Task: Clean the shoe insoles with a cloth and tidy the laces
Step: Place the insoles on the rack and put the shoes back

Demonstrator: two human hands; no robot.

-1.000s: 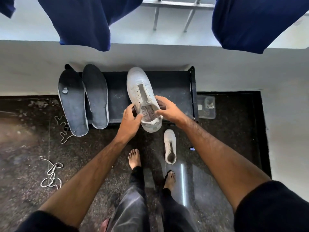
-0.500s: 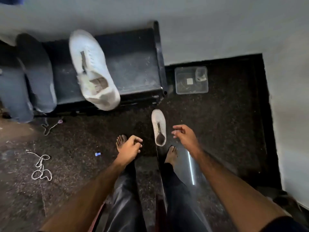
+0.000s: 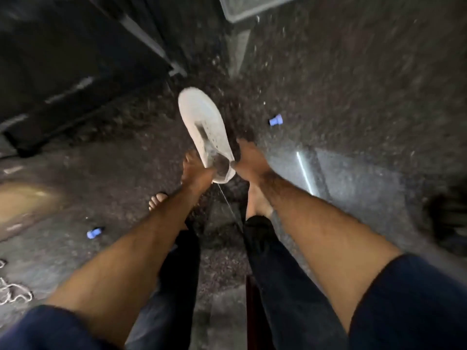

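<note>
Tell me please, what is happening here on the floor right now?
A person bends over a dark speckled floor and has both hands at the heel end of a white shoe. The left hand and the right hand are at its opening from either side, though blur hides the exact grip. The shoe has no lace in it; a loose white lace lies on the floor at the left. Two small blue pieces lie nearby, and the person's bare feet stand below the shoe.

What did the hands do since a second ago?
Both hands let go of the white shoe on the dark bench and went down to the second white laceless shoe on the floor. Left hand and right hand now hold its heel. The loose lace stayed put.
</note>
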